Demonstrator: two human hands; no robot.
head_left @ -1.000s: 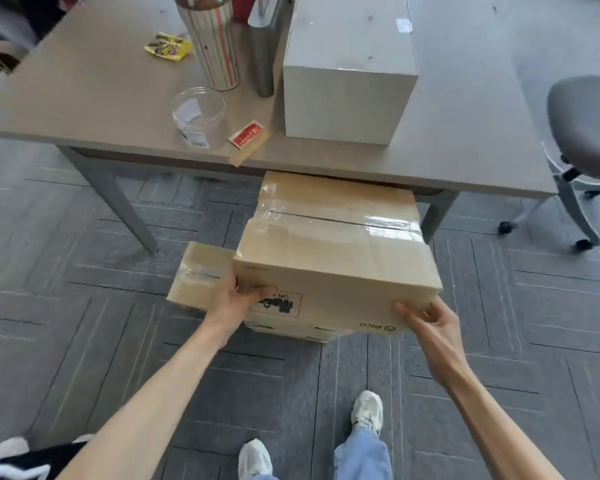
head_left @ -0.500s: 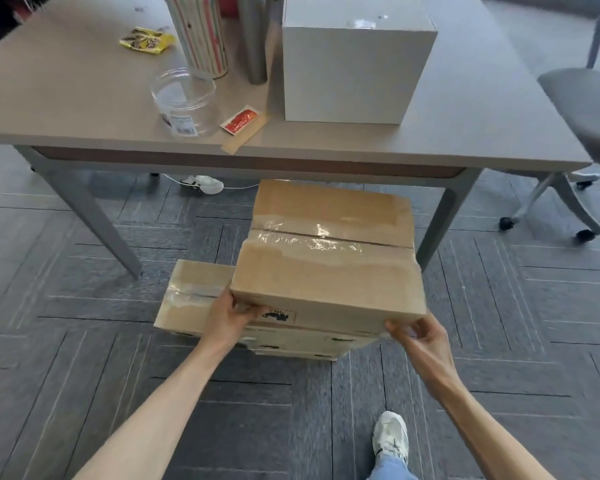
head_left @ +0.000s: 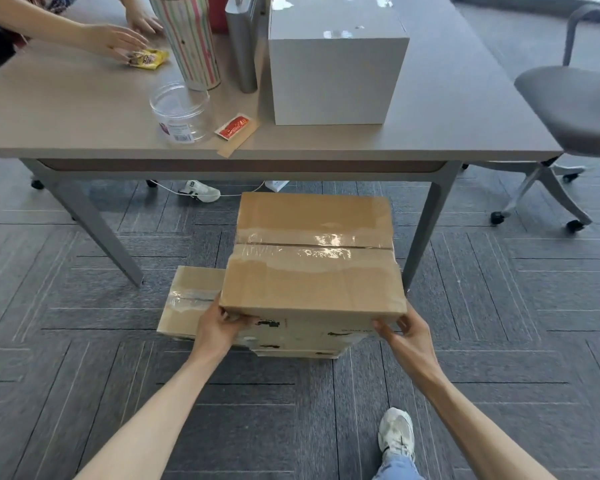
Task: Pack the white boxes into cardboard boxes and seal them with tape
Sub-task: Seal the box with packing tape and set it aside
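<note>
On the grey carpet at the near edge of the table, a sealed cardboard box sits on, or just above, a lower cardboard box; whether the two touch cannot be told. The left hand grasps its near left corner with fingers curled under the edge, and the right hand grasps the near right corner likewise. The upper carton lies offset to the right of the lower one, so it may tip or slide off once let go. Fingers under the edge could be pinched between the cartons, and the far right corner stands near a table leg, which could catch it. Both cartons are matte brown corrugated board with sharp edges, and a glossy, wrinkled clear tape strip runs along the flap seam. A smooth, matte white box stands unpacked on the tabletop, well apart from the hands.
</note>
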